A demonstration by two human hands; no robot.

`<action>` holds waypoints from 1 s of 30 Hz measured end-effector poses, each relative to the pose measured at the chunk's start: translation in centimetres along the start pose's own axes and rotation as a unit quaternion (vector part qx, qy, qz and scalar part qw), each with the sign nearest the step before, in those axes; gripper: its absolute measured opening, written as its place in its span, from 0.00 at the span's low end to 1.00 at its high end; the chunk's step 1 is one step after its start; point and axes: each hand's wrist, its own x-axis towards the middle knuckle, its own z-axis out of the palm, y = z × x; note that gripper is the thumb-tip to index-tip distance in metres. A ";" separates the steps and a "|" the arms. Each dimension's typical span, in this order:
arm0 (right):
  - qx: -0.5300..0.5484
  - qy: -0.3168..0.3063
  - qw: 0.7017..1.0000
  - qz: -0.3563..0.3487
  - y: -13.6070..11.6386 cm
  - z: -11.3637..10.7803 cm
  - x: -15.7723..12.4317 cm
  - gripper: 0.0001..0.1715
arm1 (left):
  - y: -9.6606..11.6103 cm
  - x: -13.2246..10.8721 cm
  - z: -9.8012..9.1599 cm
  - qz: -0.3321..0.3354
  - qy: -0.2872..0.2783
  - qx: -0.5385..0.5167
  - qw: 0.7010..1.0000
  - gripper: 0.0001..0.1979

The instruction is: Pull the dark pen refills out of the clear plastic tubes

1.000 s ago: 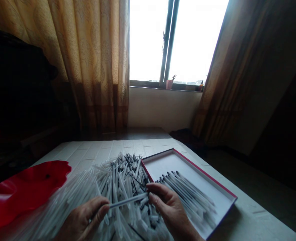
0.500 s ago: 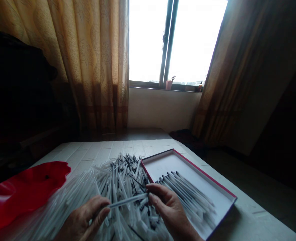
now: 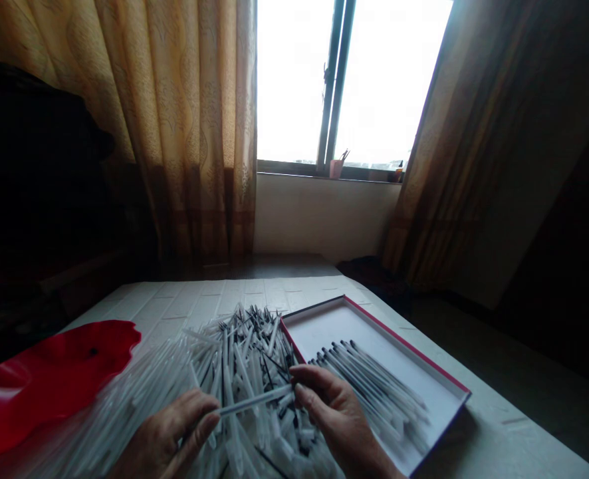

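A clear pen barrel point(image 3: 254, 402) spans the gap between my two hands, tilted slightly up to the right. My left hand point(image 3: 172, 429) pinches its left end between thumb and fingers. At the other end, the thumb and fingertips of my right hand point(image 3: 332, 412) are closed on it; the tip there is mostly hidden. Beneath and behind lies a loose heap of pen parts point(image 3: 239, 346), with clear tubes, dark refills and small pale pieces. To the right, a row of assembled-looking pens point(image 3: 369, 379) with dark ends rests in a shallow white box lid point(image 3: 319, 322) with a red edge.
A red scalloped plastic tray point(image 3: 70, 372) sits at the left, beside the long clear tubes point(image 3: 139, 379). All stand on a white brick-patterned table point(image 3: 175, 299). A pink cup point(image 3: 336, 168) stands on the windowsill beyond.
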 end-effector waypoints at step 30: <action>-0.480 -0.104 0.852 -0.179 -0.9 -2.4 1.0 0.18 | 0.2 0.5 -0.1 0.000 -0.006 0.020 1.000 0.09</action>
